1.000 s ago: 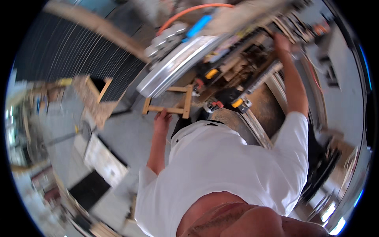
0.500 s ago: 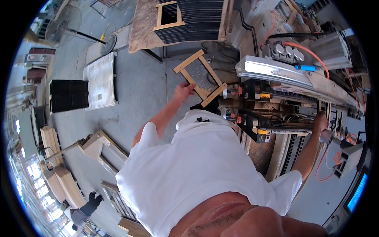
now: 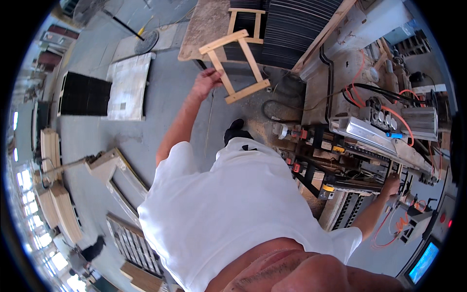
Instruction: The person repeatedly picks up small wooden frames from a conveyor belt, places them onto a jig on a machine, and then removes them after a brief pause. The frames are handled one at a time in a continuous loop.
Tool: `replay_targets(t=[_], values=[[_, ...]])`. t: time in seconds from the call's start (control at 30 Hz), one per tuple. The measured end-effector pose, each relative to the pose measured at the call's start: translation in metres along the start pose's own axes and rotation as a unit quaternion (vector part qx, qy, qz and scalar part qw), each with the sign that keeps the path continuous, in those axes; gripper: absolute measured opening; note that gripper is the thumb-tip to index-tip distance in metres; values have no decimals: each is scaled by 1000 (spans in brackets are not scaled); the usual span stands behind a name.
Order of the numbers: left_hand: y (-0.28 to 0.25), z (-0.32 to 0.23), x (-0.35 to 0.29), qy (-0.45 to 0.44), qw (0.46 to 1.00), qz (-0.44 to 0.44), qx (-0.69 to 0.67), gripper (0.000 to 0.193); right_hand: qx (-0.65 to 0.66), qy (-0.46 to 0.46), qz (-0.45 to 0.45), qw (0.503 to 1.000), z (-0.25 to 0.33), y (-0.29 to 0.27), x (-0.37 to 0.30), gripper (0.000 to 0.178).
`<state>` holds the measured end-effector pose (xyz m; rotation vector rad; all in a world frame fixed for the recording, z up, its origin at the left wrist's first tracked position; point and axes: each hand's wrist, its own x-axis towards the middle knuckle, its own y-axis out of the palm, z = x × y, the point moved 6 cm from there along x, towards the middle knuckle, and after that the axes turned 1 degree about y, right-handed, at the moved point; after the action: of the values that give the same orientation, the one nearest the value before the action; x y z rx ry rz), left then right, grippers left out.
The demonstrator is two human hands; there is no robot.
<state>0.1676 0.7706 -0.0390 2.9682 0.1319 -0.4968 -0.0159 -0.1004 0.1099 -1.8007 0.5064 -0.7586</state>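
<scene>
My left hand [image 3: 206, 80] is closed on one side bar of a light wooden frame [image 3: 248, 91]. The frame is four-sided, with crosswise end bars that stick out past the sides. It hangs in the air, tilted, before the near edge of a work table [image 3: 199, 39]. A second wooden frame [image 3: 247, 10] lies on that table beside a tall stack of black slats [image 3: 296, 29]. Far to the right, my right hand [image 3: 390, 184] reaches to the end of a machine [image 3: 362, 182], closed by thin pale strips; what its fingers grip is hidden.
The machine's metal beam [image 3: 369, 134] runs along my right side, with orange hoses and clamps. A lit screen [image 3: 423, 263] stands at the lower right. On the left are a pallet-like white sheet [image 3: 127, 87], a fan base [image 3: 147, 43] and wood stacks [image 3: 63, 209]. A person works behind.
My left hand has carried the wooden frame forward and slightly left, away from the machine toward the table. My right hand stays at the machine's end. The view has turned a little.
</scene>
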Motion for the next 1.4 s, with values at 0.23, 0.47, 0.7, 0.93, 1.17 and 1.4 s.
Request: replay_targets(t=[0.23,0.47,0.7,0.93,1.17,1.4], values=[[-74,-67,161,27,999,-33,26,26,424,37,-229,876,103,-144,-109,26],[-63,-66,318,2,986,67,154,26,533,60,-106,837,233,-139,-256,19],[2,-90,302,240,832,-24,500,43,569,132,34,811,302,-63,-349,16],[70,-100,187,380,667,150,623,54,523,183,153,818,335,-33,-402,18],[73,-81,211,323,691,184,620,51,488,192,142,840,317,-34,-447,20],[111,-118,134,438,702,201,524,44,395,255,65,880,222,-96,-509,21]])
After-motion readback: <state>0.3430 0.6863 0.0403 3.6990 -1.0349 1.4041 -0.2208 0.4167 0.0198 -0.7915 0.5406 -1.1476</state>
